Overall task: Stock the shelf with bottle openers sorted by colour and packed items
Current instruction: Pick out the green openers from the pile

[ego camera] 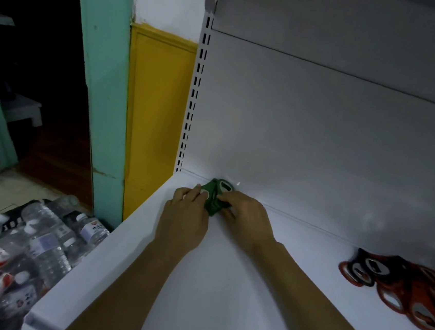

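Observation:
A small stack of green bottle openers (216, 195) lies at the back left corner of the white shelf (225, 286), against the rear panel. My left hand (185, 218) grips the stack from the left, and my right hand (243, 216) pinches it from the right with the thumb below. At the shelf's right edge lies a heap of red and black bottle openers (399, 288), apart from both hands.
Shrink-wrapped packs of water bottles (20, 246) sit on the floor left of the shelf. A slotted upright (192, 103) marks the shelf's left rear corner. Beyond it are a yellow panel (156, 120) and a teal door frame (105, 99).

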`<state>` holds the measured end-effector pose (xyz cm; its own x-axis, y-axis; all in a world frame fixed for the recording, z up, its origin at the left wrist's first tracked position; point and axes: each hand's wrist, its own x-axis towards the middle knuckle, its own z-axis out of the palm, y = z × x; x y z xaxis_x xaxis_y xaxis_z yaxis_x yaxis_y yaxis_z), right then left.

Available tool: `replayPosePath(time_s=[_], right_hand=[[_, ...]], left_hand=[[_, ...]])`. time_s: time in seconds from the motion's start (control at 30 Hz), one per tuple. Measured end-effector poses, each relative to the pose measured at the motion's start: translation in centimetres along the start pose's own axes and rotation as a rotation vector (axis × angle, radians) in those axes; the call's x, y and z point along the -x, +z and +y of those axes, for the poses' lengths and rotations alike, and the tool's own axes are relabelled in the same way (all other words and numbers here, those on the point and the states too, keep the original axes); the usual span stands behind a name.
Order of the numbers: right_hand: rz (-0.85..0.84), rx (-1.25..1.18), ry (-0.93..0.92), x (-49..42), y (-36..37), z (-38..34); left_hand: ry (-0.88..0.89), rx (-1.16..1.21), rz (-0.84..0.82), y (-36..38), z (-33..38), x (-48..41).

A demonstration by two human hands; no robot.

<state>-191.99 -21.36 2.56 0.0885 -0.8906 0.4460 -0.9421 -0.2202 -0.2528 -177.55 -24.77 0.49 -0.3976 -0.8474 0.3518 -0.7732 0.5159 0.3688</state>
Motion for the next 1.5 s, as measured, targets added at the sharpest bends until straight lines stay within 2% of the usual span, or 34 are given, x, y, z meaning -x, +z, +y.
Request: replayPosePath(time_s=[0.1, 0.2, 0.27, 0.33, 0.43, 0.6, 0.73, 0.83, 1.0, 1.1, 1.2, 1.37, 1.5], right_hand=[[0.092, -0.087, 0.029, 0.6, 0.8, -0.4], [0.246, -0.167, 0.177, 1.1, 1.2, -0.2], [0.231, -0.144, 0.351, 1.0, 1.1, 0.5], [0.113, -0.061, 0.418, 0.7, 1.3, 1.2], [-0.001, 0.077, 0.387, 0.4, 1.7, 1.4], [-0.032, 0.184, 0.376, 0.2, 2.2, 1.3], [0.02, 0.108, 0.464, 0.2, 2.1, 1.2], [-0.012, 0.181, 0.415, 0.3, 2.2, 1.4], [-0.043, 0.139, 0.4, 0.3, 2.1, 1.7], [0.002, 0.096, 0.414, 0.4, 2.0, 1.5], [0.024, 0.0, 0.452, 0.5, 1.8, 1.2], [-0.092, -0.011, 0.418, 0.6, 1.8, 0.6], [-0.047, -0.037, 0.406, 0.7, 2.1, 1.1]], left_hand=[[-0.026, 0.052, 0.029, -0.1, 0.2, 0.0], [-0.044, 0.098, 0.057, -0.2, 0.2, 0.0], [0.034, 0.101, 0.059, -0.3, 0.3, 0.0], [0.113, 0.065, 0.049, -0.1, 0.3, 0.1], [0.143, 0.017, 0.012, 0.3, 0.1, 0.1], [0.167, 0.039, -0.009, 0.5, -0.2, 0.2], [0.136, 0.022, -0.019, 0.4, -0.1, 0.2], [0.126, 0.065, -0.067, 0.6, -0.1, 0.2], [0.126, 0.141, -0.081, 0.5, -0.1, 0.3], [0.123, 0.146, -0.08, 0.3, 0.1, 0.3], [0.074, 0.16, -0.042, 0.2, 0.2, 0.2], [-0.058, 0.221, -0.071, 0.0, 0.1, 0.2], [-0.056, 0.214, -0.08, 0.1, 0.1, 0.2]])
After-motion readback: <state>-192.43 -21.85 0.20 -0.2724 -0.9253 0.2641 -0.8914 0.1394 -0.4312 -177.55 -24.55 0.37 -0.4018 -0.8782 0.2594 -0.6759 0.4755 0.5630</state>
